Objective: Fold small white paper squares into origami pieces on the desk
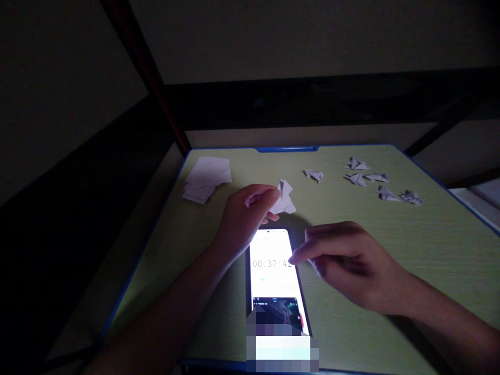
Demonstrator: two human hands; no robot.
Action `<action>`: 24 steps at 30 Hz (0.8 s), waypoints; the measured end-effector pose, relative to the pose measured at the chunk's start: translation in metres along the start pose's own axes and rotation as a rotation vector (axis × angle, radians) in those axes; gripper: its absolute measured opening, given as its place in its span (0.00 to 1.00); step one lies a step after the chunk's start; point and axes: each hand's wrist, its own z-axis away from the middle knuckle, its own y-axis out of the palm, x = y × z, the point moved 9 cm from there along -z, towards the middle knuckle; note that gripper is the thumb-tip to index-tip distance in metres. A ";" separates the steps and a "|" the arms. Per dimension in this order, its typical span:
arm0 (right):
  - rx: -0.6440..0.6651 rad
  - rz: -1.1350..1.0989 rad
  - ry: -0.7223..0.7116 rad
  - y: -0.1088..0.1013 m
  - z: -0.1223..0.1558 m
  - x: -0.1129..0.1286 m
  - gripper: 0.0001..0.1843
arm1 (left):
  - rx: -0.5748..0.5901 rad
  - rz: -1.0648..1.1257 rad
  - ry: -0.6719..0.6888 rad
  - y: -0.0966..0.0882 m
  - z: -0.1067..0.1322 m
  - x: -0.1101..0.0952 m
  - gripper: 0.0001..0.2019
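Your left hand [250, 205] has a pinch grip on the folded paper [287, 204], just past the phone [273, 284], probably so you can read the timer [271, 263]. Right hand [351, 260]'s loosely curled near the phone's right edge, nothing showing in it. Sheets [209, 172] sit far left, likely out of your way.

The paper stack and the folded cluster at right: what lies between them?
In the head view, a lone folded piece lies between the paper stack and the folded cluster; the left hand holds another folded paper there, slightly nearer the wearer.
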 end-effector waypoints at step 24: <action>-0.329 0.131 0.233 -0.028 0.004 -0.029 0.11 | -0.003 0.033 -0.018 0.004 0.003 -0.002 0.07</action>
